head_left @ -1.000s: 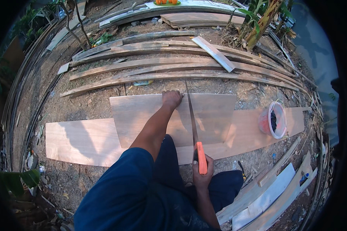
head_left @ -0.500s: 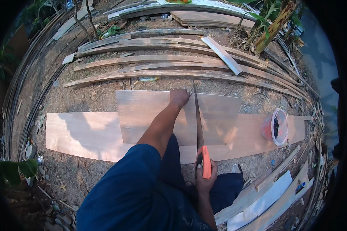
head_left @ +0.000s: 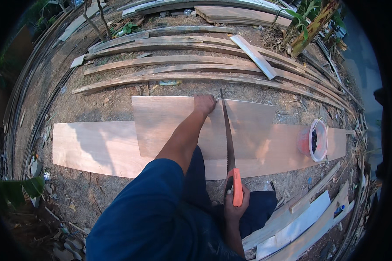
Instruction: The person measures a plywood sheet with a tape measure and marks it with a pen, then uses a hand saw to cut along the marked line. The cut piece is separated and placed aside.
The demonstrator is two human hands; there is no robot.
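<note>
Right hand [head_left: 235, 210] gripping orange-handled toothed saw [head_left: 230, 143], left hand [head_left: 204, 104] clasping edge of flat plywood [head_left: 170, 126]

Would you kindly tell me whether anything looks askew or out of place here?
One short, pale board lies slantwise across the long timbers beyond the plywood panel; it looks askew because they run roughly side by side.

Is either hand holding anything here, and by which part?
The right hand grips the saw by its orange handle. The left hand rests at the upper sheet's far edge; whether its fingers grip it cannot be told.
</note>
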